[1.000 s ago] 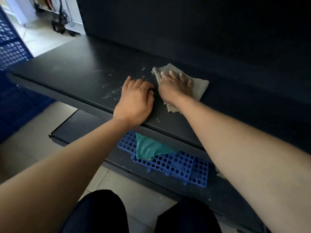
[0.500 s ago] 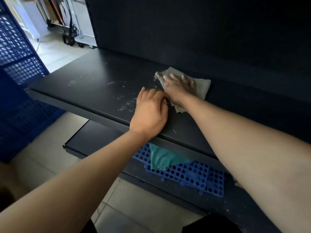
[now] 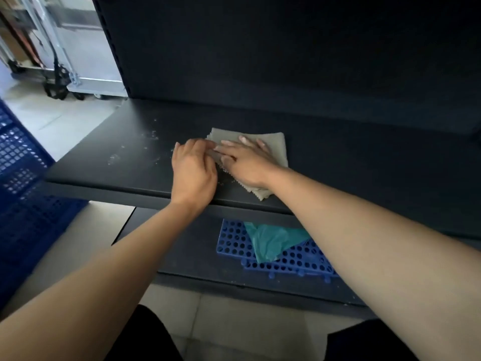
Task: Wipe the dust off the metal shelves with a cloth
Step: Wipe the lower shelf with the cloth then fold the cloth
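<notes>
Dust (image 3: 152,135) on shelf (image 3: 364,165) left of cloth (image 3: 276,147) unwiped. Your R hand (image 3: 244,162) presses it flat-fingered; L hand (image 3: 192,170) curled at its edge, can't tell if gripping.

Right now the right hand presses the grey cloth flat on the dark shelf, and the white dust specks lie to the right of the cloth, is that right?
Not quite: the head view shows the dust specks to the left of the cloth, past the left hand. The right hand does press the cloth flat on the shelf.
</notes>
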`<state>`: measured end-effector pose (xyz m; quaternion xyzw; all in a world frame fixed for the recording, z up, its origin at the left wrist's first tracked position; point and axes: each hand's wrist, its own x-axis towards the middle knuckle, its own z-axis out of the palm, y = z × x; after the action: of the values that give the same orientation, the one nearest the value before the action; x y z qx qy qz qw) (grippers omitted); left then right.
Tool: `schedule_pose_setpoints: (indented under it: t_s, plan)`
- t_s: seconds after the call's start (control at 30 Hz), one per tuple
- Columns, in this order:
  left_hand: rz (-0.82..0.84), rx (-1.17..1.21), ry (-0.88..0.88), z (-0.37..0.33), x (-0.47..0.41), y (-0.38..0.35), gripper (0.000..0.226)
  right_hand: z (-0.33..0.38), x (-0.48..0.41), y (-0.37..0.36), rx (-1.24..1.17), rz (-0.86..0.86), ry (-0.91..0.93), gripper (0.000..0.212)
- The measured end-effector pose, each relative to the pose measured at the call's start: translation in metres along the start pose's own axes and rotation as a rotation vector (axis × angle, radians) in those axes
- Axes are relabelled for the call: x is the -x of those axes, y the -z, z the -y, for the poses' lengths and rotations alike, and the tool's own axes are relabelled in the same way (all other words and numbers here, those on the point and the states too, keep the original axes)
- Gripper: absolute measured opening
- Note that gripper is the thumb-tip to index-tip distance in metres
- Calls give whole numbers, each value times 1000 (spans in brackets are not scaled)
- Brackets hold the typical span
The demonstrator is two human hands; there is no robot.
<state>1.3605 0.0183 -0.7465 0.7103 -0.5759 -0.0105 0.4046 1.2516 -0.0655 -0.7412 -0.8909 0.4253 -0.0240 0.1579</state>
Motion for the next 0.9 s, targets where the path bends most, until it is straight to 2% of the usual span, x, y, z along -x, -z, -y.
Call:
schedule_pose_setpoints:
  t_s: [0.23, 0.37, 0.43, 0.57, 0.7, 0.8, 0.9]
  plan:
    - [149, 31, -146, -2, -3, -6, 32, -35, 54, 12, 30, -50, -409, 48]
    - [201, -6, -244, 6, 0, 2, 36, -5, 55, 3, 47, -27, -574, 49]
    - [199, -32, -261, 18, -1, 12, 40, 19, 46, -4, 63, -27, -579, 51]
    - [164, -57, -223, 50, -7, 32, 41, 71, 16, -20, 65, -25, -476, 58]
    - [95, -48, -161, 75, -14, 50, 41, 119, -8, -32, 38, -3, -347, 52]
    - [73, -59, -147, 84, -19, 58, 40, 113, -8, -28, -4, -12, -296, 50]
    - [96, -82, -164, 88, -18, 56, 41, 91, 0, -23, 1, -36, -323, 50]
